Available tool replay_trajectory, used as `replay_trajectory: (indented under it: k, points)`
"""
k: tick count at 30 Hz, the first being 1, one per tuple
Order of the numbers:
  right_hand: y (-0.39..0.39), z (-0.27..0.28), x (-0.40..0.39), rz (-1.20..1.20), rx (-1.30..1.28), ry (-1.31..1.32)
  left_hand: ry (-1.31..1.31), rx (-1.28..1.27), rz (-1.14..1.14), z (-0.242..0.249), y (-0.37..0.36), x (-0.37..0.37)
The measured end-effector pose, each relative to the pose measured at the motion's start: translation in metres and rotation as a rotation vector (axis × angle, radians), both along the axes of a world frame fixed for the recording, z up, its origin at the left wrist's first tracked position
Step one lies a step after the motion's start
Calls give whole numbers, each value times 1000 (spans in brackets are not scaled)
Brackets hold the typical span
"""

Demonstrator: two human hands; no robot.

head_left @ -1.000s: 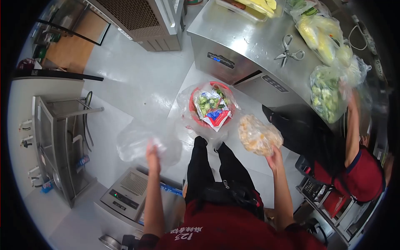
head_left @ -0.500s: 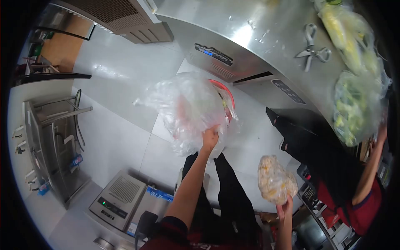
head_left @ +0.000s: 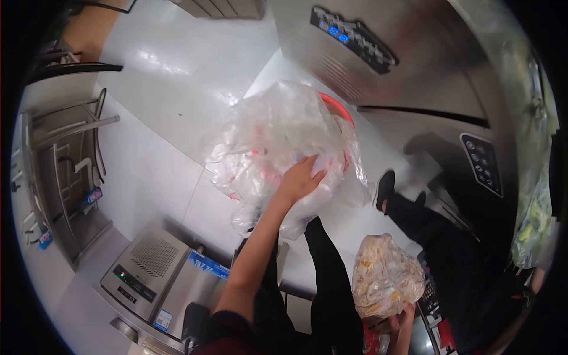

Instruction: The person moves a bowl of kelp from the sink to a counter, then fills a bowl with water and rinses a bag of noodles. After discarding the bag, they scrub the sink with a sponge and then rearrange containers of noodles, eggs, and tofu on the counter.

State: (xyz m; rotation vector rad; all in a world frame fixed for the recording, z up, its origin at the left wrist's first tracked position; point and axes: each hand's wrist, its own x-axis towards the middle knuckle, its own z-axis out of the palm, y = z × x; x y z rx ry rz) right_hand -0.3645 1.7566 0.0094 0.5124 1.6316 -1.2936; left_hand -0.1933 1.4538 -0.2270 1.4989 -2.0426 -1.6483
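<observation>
My left hand (head_left: 300,177) reaches onto a heap of clear plastic bags (head_left: 266,127), its fingers spread against the film. The heap covers most of a red bin (head_left: 338,109) on the floor; the rim shows at the upper right. At the lower right, my right hand (head_left: 403,318) grips the gathered end of a clear bag (head_left: 386,275) filled with pale, yellowish food pieces. That bag is held up beside my right leg, apart from the bin.
A co-worker's black shoe and trouser leg (head_left: 408,219) are close on the right. A steel cabinet (head_left: 426,77) stands beyond the bin. Bagged greens (head_left: 535,219) lie at the far right. A steel appliance (head_left: 142,266) is at lower left, a metal rack (head_left: 65,160) at left.
My left hand has let go of the plastic and spread its fingers. The view has shifted right and closer to the bin. The bag in my right hand has moved slightly left and lower.
</observation>
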Motion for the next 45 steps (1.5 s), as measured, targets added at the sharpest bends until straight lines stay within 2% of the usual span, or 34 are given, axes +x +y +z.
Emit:
replay_trajectory:
  k: [1,3,4,5,6,8,10,12,13,15,18,22,23,25,26,27,28,30,31,32,33,34,35,38,39,41,43,45]
  points:
    - [-14,0,-3,18,-66,-1,120,118,20,49,-18,15]
    - [-13,2,-13,37,-128,-29,-8,-565,65,81,-50,43]
    - [-20,3,-13,33,-126,-23,-206,-784,47,101,-75,45]
    - [-33,2,-14,32,-198,7,-335,-923,-9,105,-97,47]
    - [-43,1,-15,34,-273,35,-332,-922,-7,93,-109,47]
    - [-50,7,-15,38,-291,41,-453,-239,-292,56,-117,52]
    - [-50,12,-20,47,-306,54,-444,-279,-395,49,-74,43]
    - [-36,12,-25,77,-424,-69,-490,-90,-498,30,-36,34]
    - [-37,15,-23,86,-422,-64,-483,-89,-489,11,-27,28]
    - [-43,17,-15,180,-209,158,-455,119,-424,-39,-21,13]
    - [-14,5,-16,175,-83,294,-483,188,-407,-122,-30,-21]
    - [-5,-18,-15,414,126,531,-403,-37,-217,-196,-42,-67]
    - [-1,-20,-16,520,178,623,-383,94,-210,-201,-42,-71]
    - [13,-21,-17,737,248,818,-292,308,-153,-161,-41,-56]
    - [17,-26,-17,760,235,871,-217,378,-99,-140,-44,-46]
    - [12,-20,-26,242,124,461,-86,187,-148,-113,-38,-28]
    - [-3,-18,-25,240,115,454,49,-10,-196,-79,-25,-3]
    - [-33,-9,-23,215,-347,14,83,-47,-249,35,-25,44]
    - [-27,-9,-23,126,-249,110,-52,-93,-351,61,-14,61]
    - [-26,-9,-23,128,-263,111,-186,-142,-452,77,-12,72]
    - [-25,-8,-24,285,-144,311,-186,-153,-450,72,-10,80]
    - [-25,-5,-25,441,-18,509,-412,-280,-538,51,1,90]
    - [-37,-6,-15,89,82,578,-639,-409,-624,29,13,99]
    - [-41,10,-16,207,19,620,-638,-337,-645,-37,27,104]
    - [-49,22,-11,205,27,627,-628,-335,-649,-47,28,96]
    - [-76,35,3,752,-139,1178,-409,-234,-496,-70,15,70]
    - [-69,33,2,704,-73,1107,-271,-90,-310,-110,11,34]
    - [-59,26,1,627,9,984,-51,-67,-55,-149,5,12]
